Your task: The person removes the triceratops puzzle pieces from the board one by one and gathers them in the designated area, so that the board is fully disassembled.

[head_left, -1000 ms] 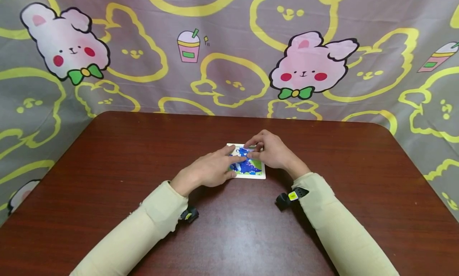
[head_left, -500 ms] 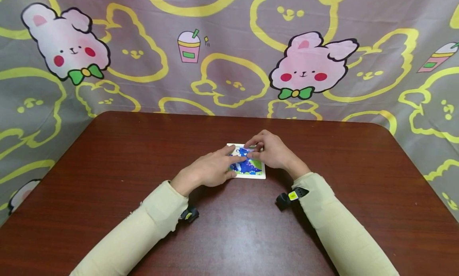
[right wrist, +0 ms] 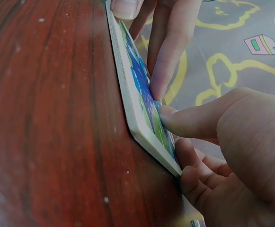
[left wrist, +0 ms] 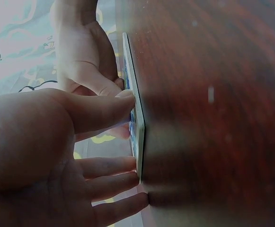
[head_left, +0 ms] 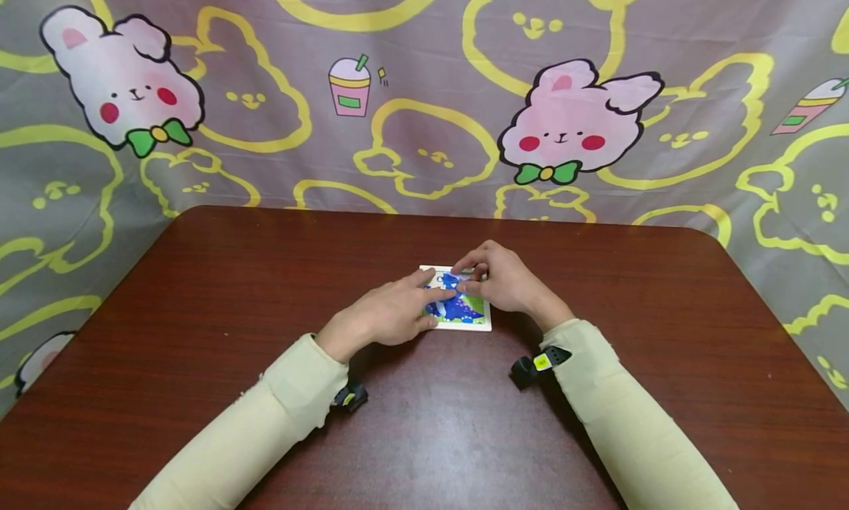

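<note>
A small square picture puzzle [head_left: 464, 328] with a white frame and a blue cartoon dinosaur lies flat on the table. My left hand [head_left: 381, 315] comes from the left, its fingers stretched over the puzzle's left side, index fingertip on the picture and thumb at the near edge. On the upper right part, my right hand [head_left: 507, 278] bends its thumb and index finger toward each other on a puzzle piece, mostly covered by the fingers. In the right wrist view the right thumb [right wrist: 175, 118] touches the picture surface, while the other fingers curl at the frame's edge.
The dark red-brown table [head_left: 265, 267] extends all round the puzzle. A grey curtain [head_left: 424, 75] with rabbit and drink prints hangs behind its far edge. Black camera straps [head_left: 524, 372] sit at both wrists, below light sleeves.
</note>
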Demonstrator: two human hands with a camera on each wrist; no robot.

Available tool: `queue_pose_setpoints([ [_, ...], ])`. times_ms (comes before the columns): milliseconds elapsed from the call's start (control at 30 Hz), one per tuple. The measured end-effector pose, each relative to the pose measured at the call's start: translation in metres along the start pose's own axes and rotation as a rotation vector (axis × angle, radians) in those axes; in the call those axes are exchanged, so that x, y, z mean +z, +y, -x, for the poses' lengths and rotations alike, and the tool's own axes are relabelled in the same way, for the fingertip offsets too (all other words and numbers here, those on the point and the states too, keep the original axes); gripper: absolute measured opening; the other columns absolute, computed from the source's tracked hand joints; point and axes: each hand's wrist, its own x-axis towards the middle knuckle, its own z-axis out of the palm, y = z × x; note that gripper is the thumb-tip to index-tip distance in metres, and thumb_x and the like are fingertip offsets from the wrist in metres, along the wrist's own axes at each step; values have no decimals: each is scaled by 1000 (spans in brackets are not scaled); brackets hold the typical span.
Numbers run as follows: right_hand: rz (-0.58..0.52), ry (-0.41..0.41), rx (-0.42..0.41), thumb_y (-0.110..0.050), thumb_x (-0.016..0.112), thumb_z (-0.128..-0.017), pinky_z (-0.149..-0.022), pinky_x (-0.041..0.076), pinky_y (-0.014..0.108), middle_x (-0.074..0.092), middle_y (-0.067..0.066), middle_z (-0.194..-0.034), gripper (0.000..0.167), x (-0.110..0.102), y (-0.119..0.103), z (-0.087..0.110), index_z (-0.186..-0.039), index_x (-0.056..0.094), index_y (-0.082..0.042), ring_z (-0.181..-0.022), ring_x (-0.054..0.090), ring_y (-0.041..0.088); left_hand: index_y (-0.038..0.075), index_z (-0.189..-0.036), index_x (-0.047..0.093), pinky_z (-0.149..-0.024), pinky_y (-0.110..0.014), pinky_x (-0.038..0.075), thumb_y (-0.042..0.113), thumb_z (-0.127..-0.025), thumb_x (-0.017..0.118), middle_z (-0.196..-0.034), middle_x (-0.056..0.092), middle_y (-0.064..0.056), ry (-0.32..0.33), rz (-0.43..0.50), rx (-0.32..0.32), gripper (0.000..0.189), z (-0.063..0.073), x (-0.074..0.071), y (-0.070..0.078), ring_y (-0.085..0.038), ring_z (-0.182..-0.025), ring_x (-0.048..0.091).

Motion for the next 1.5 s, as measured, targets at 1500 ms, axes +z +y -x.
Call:
queue_pose_setpoints([
  [1500, -3, -18, 21, -11, 78, -97, -82, 50, 36, 57, 12, -122, 23, 0, -4, 1, -119, 80, -13, -97, 60, 25, 33, -164, 42, -124, -57, 39, 34, -109, 61, -177, 23, -17, 6, -11, 8, 58, 1, 0, 0, -37, -161, 34],
])
